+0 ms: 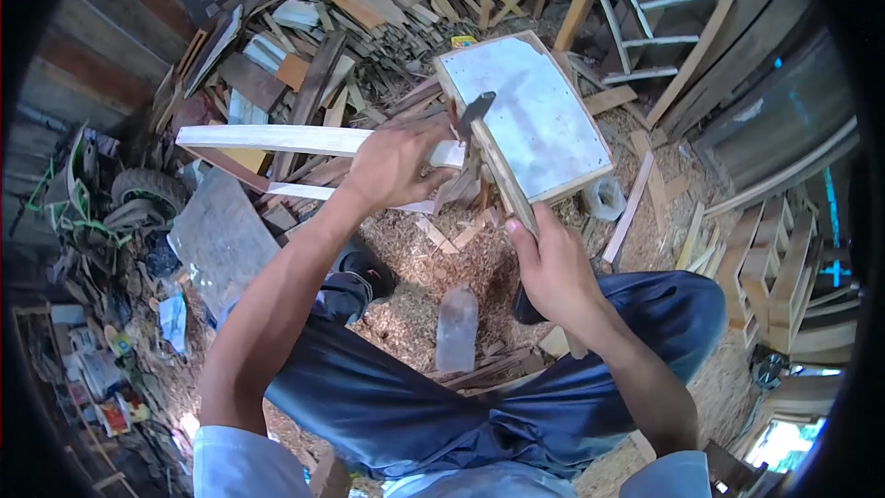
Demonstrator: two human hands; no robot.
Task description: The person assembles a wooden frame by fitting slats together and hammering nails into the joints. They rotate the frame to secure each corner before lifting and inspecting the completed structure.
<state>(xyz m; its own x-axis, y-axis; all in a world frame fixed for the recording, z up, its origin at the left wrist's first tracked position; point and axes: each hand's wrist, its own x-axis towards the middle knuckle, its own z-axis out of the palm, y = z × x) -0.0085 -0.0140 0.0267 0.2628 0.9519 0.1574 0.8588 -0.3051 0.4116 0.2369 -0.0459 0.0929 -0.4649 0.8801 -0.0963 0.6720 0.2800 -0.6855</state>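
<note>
My right hand [556,267] is wrapped round the wooden handle of a hammer [501,166]. The hammer's dark metal head lies close to the near end of a pale wooden frame [286,139]. Around that frame's upper strip, near its right end, my left hand [398,164] is closed. The frame reaches out to the left, with a second strip running below the first. Just right of the hammer head stands a box with a white top [525,115] and wooden edges. Whether a nail sits under the hammer I cannot tell.
Wood shavings cover the ground, where a clear plastic bottle [456,327] lies between my legs. Scrap wood [369,0] is heaped at the back. A grey sheet [224,235] leans at the left, near a small wheel [147,192]. Wooden frames [770,263] are stacked at the right.
</note>
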